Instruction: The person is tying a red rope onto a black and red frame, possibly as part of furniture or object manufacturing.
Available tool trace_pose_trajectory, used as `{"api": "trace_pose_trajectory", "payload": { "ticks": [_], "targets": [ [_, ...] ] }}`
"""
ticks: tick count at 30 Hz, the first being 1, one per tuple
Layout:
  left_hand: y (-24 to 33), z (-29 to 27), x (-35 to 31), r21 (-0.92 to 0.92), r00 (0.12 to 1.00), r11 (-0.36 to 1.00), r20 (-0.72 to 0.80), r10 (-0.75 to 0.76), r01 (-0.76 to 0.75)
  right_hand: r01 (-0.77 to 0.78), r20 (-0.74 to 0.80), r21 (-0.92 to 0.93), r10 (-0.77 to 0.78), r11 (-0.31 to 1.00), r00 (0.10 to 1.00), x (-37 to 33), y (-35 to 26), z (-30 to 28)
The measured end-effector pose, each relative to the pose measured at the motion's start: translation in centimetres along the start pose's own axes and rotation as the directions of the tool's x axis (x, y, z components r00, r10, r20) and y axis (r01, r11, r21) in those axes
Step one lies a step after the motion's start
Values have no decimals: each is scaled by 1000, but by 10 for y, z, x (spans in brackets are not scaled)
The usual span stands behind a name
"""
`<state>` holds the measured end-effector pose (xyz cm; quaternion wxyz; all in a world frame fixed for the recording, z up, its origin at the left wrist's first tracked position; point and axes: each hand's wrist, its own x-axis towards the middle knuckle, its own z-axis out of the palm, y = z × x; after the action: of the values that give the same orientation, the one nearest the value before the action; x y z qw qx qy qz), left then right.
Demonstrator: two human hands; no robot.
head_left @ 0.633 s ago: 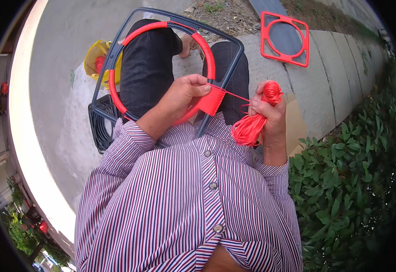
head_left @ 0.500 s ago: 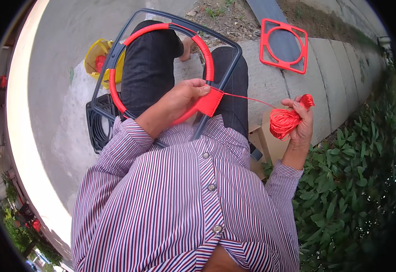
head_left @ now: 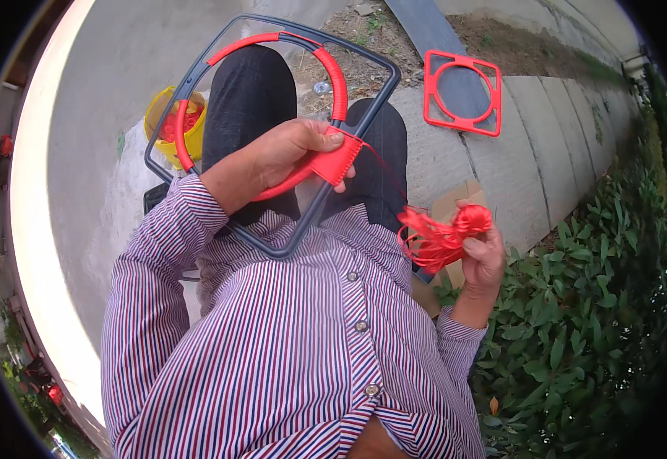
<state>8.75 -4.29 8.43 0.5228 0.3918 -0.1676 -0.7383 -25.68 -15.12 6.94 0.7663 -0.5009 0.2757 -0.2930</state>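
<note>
A dark grey square frame [head_left: 320,200] with a round inner ring rests tilted across my lap. Red cord covers stretches of the ring [head_left: 339,84], and bare grey parts show between them. A flat red woven band [head_left: 337,161] joins the ring to the frame's side bar. My left hand [head_left: 291,153] grips the ring at this band, thumb on top and fingertips showing beneath. Off to the right, my right hand [head_left: 485,260] is closed on a loose bundle of red cord [head_left: 434,241]. A thin strand slants from the band down toward the bundle.
A yellow bucket [head_left: 154,107] with red material inside stands left of my knee. Ahead on the right lies a red square frame with a round opening [head_left: 463,125], partly over a grey plank [head_left: 425,27]. Leafy bushes [head_left: 570,314] fill the right; cardboard [head_left: 456,200] sits behind the bundle.
My right hand has come lower and slightly left, and the cord bundle has spread looser. The strand hangs more steeply. The grey frame has shifted a little left with my left hand.
</note>
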Motion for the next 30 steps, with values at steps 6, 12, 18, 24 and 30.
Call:
{"api": "trace_pose_trajectory", "payload": {
  "ticks": [6,12,18,24,30],
  "targets": [
    [-31,2,2,-162,996,982,-14,91,-92,-40,226,-776,337,629,914,66,41,105],
    [-45,-20,25,-92,978,988,-177,108,-126,43,155,-696,92,717,984,123,59,114],
    [-42,-40,32,-179,964,961,-199,174,-211,11,264,-643,208,766,942,145,57,106],
    [-52,-32,17,133,716,851,-484,503,-508,76,-50,-476,-113,876,992,137,40,100],
    [-58,-12,14,794,433,343,-112,894,-502,536,391,-824,-500,185,773,120,31,140]
  ]
}}
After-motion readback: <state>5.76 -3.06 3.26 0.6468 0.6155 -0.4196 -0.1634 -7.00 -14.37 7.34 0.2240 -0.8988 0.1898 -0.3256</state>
